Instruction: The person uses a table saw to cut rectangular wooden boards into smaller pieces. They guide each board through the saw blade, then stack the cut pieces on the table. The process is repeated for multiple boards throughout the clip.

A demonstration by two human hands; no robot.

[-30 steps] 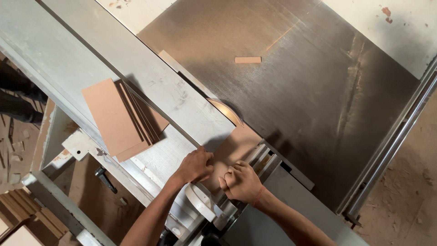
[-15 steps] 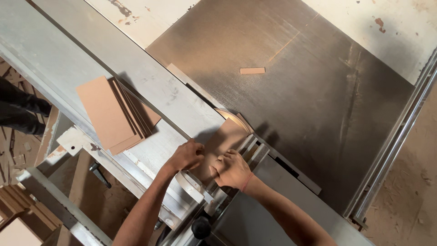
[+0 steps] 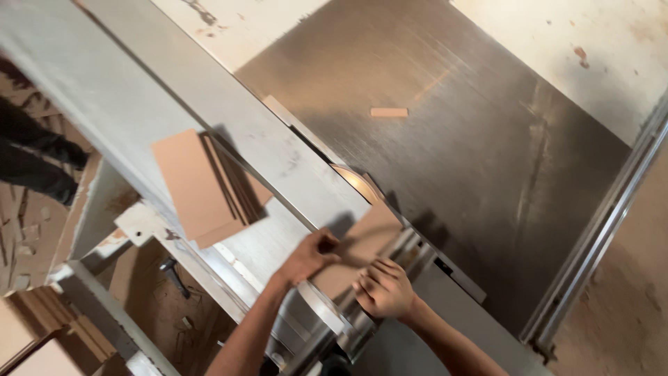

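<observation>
A brown board piece (image 3: 362, 247) lies on the saw table next to the circular saw blade (image 3: 353, 182). My left hand (image 3: 309, 255) presses on its left edge with fingers bent. My right hand (image 3: 385, 289) rests on its near end, fingers laid flat on the board. The board points toward the blade, along the long grey fence rail (image 3: 229, 132).
A stack of brown boards (image 3: 202, 184) lies left of the fence. A small brown offcut (image 3: 389, 112) sits on the steel table top (image 3: 487, 153). A metal rail (image 3: 598, 230) runs along the right edge. Dark shoes of another person (image 3: 35, 163) stand at far left.
Both hands and the board piece have slid forward along the fence toward the blade. The view has shifted slightly.
</observation>
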